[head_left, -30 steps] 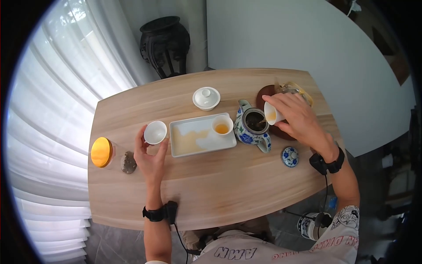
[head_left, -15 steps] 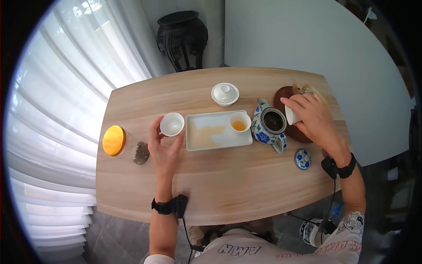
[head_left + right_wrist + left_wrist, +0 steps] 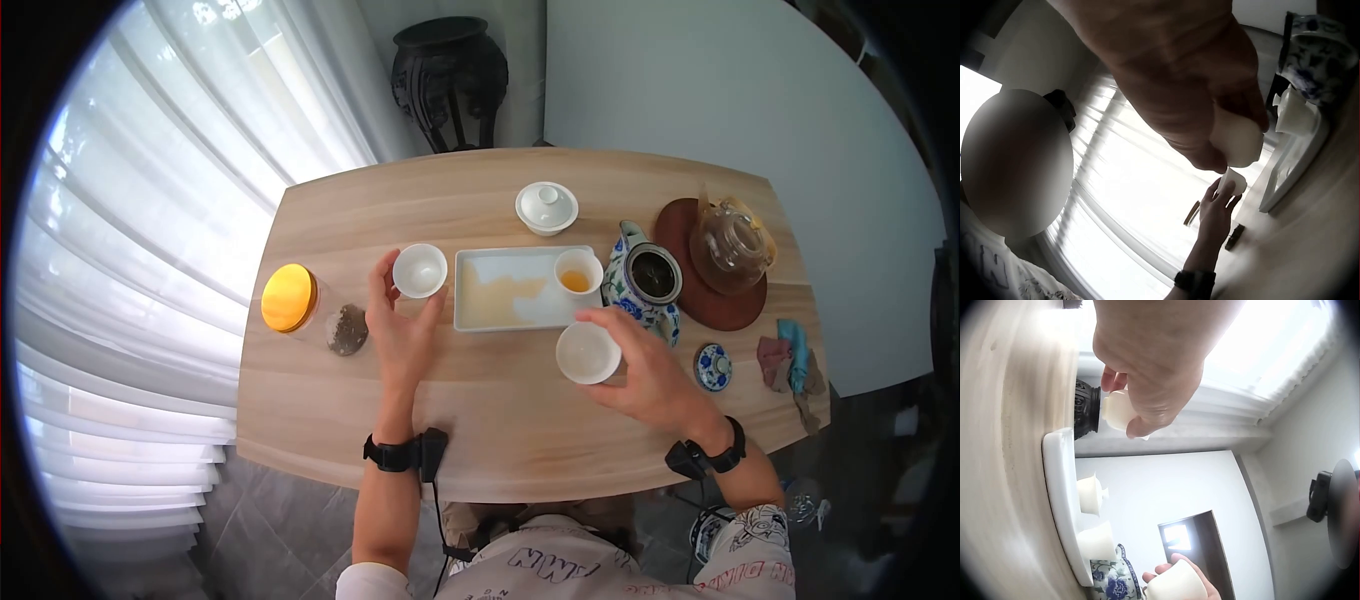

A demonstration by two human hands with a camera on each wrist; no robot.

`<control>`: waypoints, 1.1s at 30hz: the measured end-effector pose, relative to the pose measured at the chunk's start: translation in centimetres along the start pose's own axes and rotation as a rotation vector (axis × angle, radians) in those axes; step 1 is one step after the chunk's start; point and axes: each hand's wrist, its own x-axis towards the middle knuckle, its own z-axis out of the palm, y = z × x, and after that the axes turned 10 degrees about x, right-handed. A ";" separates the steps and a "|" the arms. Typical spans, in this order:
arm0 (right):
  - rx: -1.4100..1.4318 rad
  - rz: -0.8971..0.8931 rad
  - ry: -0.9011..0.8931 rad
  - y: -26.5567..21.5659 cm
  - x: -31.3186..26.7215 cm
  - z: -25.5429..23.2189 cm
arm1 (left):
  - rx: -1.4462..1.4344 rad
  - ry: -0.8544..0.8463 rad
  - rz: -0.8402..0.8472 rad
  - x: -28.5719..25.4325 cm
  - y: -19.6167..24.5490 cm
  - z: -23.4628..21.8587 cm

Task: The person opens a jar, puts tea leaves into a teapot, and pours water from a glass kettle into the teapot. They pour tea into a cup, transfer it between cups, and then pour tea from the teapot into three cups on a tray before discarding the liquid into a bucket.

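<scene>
In the head view the left hand (image 3: 402,335) grips a white cup (image 3: 420,271) between thumb and fingers, left of the tray. Its inside looks empty. The right hand (image 3: 655,385) holds a second white cup (image 3: 588,353) by its side, in front of the tray's right end, mouth toward the head camera. A third cup (image 3: 578,272) with amber liquid stands on the white rectangular tray (image 3: 492,322), which has a pale yellow wet patch. Beside it stands the lidless blue-and-white teapot (image 3: 653,275), dark inside. Both held cups also show in the left wrist view.
A lidded white bowl (image 3: 547,207) stands behind the tray. At right are a glass teapot (image 3: 732,247) on a brown round mat (image 3: 688,291), a small patterned lid (image 3: 713,367) and cloths (image 3: 797,354). A yellow-lidded jar (image 3: 288,298) and a dark speckled lump (image 3: 347,331) lie left.
The right hand has brought its cup from above the blue-and-white teapot, where it was tipped and pouring, leftward and nearer the body. The left hand still holds its cup. The head view has shifted.
</scene>
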 end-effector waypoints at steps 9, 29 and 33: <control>-0.016 -0.146 -0.080 3.2 2.8 8.2 | 0.184 -0.294 -0.201 -0.1 -0.2 -4.5; -0.185 -0.252 -0.043 2.6 4.0 8.6 | 0.103 -0.415 -0.144 -2.9 0.6 -5.3; -0.494 -0.205 0.142 2.7 5.2 3.4 | 0.136 -0.457 -0.137 -3.0 0.5 -5.5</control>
